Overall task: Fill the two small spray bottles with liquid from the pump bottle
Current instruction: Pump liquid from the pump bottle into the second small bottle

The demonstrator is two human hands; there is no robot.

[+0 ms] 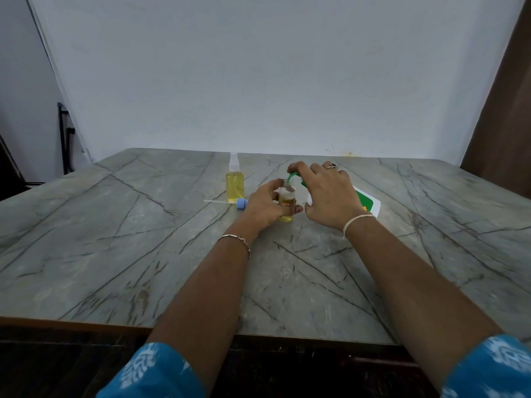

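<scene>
Clear spray bottle (287, 200) upright, neck up, in left grip (264, 207); right grip (330, 194) holds tilted white pump bottle (372, 206) beside it.

Stone-look table, plastic bottles, metal and cloth at the wrists.

The table top (115, 254) looks like grey veined stone, smooth with a dull sheen, and is edged in brown wood. The open spray bottle (287, 201) and the capped spray bottle (235, 182) are clear glossy plastic. The pump bottle (370, 203) is opaque white plastic with a smooth green label, and its pump head (292, 176) is green plastic. The loose sprayer (242, 203) has a blue plastic collar and a thin white tube. A metal chain bracelet (235, 238) circles the left wrist and a pale thread band (357, 221) the right. The sleeves (149, 369) are blue printed cloth, and the backdrop (273, 67) is matt white.
</scene>
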